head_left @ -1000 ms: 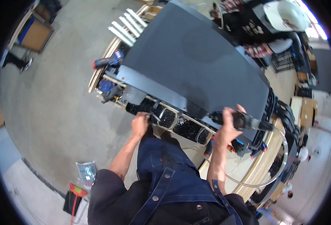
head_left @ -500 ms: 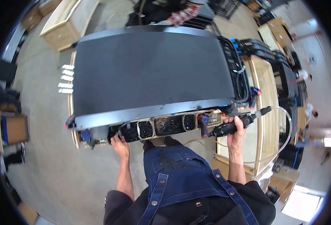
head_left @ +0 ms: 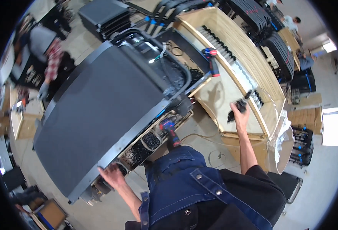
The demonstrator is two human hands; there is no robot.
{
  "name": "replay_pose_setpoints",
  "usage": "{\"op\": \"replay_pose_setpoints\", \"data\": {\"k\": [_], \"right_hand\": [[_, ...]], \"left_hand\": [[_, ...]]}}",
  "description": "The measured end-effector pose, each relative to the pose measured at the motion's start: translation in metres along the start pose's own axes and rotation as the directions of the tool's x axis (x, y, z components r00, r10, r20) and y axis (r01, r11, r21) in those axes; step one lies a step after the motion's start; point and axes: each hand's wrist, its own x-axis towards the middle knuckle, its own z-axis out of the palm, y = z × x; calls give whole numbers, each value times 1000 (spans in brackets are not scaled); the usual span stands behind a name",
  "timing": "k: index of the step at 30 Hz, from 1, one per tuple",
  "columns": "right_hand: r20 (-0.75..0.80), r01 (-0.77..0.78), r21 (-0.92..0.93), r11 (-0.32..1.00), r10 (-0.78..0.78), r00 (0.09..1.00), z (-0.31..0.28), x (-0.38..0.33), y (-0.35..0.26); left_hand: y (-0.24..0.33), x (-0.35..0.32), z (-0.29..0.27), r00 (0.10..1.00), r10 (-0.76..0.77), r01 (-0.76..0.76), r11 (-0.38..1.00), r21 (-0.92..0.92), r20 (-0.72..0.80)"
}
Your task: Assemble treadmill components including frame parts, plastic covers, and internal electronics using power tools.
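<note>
Now the black tool [head_left: 242, 103] gripped by the right hand [head_left: 242, 117] has been swung over the wooden crate [head_left: 249, 53], clear of the panel [head_left: 88, 111] touched by the half-open, seemingly empty left hand [head_left: 113, 177].

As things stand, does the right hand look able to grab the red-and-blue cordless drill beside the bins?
Probably not: the right hand is wrapped around a black handheld power tool, which would likely need setting down first. The red-and-blue cordless drill itself looks uncovered.
</note>
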Motion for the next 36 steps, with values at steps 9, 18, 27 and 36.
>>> {"op": "replay_pose_setpoints", "data": {"k": [9,18,27,36], "right_hand": [[430,-12,-257,966,125,894,105,167,208],[383,-64,-363,930,211,899,169,201,272],[866,-603,-39,797,328,376,81,25,60],[516,-129,28,991,96,851,215,36,338]], "left_hand": [[-1,-1,17,977,109,-70,975,212,-181],[-5,5,19,981,124,-79,957,280,-148],[-12,-22,31,913,331,-257,920,295,-238],[-82,-42,-13,975,165,35,554,832,-150]]}}
